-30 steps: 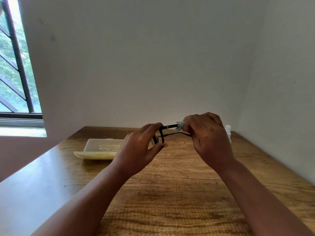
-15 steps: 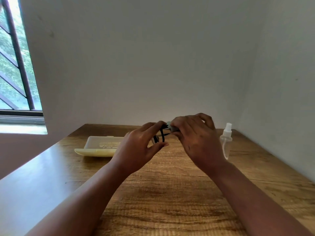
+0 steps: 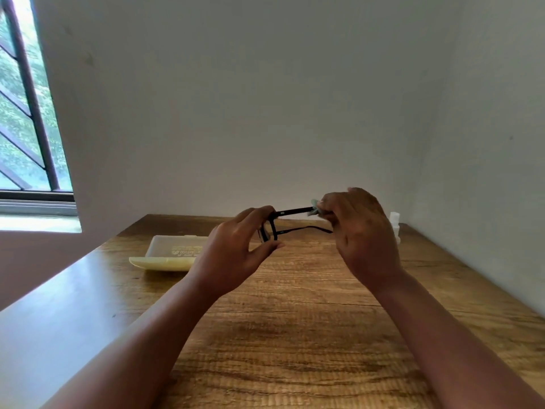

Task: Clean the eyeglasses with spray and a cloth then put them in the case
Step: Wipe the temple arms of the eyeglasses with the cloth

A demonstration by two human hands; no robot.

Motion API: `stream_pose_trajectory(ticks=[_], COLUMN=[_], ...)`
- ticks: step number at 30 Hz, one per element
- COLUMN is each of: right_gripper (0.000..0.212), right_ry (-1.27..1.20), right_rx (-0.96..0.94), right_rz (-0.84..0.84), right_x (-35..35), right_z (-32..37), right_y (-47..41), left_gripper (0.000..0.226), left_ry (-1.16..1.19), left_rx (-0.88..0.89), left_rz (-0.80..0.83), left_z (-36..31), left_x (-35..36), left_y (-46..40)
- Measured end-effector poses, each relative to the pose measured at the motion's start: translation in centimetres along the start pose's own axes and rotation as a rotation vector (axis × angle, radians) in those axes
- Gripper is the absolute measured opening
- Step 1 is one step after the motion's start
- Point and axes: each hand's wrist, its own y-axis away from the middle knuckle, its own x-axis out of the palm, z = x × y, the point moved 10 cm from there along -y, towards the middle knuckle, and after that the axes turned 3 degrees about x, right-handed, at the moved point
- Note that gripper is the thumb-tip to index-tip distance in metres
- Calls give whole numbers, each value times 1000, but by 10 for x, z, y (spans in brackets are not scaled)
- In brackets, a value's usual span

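Left hand (image 3: 236, 255): fingers and thumb curled round the front of the eyeglasses (image 3: 277, 225), held above the table (image 3: 295, 335). Right hand (image 3: 362, 231): fingers pinched on the cloth (image 3: 315, 208), wrapped round the far end of the upper temple arm. Both temples unfolded, pointing right; lower temple passing under the right hand.

Spray bottle (image 3: 394, 224): upright behind the right hand, near the wall corner, mostly hidden. Case (image 3: 174, 252): open, pale, lying on the table to the left, apart from both hands.

Progress, judged: wiping stage under way, on the temple arm. Spraying probably done; cannot confirm. Remaining: finish wiping, fold temples, place in case, close lid.

Markings: small pale mark on upper temple near hinge; print inside case lid. Neither legible.
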Motion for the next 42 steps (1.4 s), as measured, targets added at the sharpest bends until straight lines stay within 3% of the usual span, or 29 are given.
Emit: stream_pose_trajectory(ticks=[5,12,17,23,26,32,42], right_gripper=[15,10,16,5,10,14,13], right_ry=[-74,-78,26,67,51,71,48], right_rx=[186,215,38,-200,-240,-169,108], right_rz=[-21,-30,-20,17,2,-16,-77], right_x=[-11,-10,-8,11,17,9,-15], right_z=[-40,-45,-8,46,57,35,-31], right_y=[4,4,3,6,8,3,2], left_gripper=[57,55,54,57,60,54,55], left_ry=[58,95,50,-13,-11,10,52], left_rx=[-25,-36,9,55,41,26,-9], left_rz=[-53,-79,-26,34,55,9,-76], left_z=[7,5,-1,-10,-8,-5,7], left_x=[-9,-10,-2,10,13,6,-12], left_y=[-1,0,1,2,3,-1,-1])
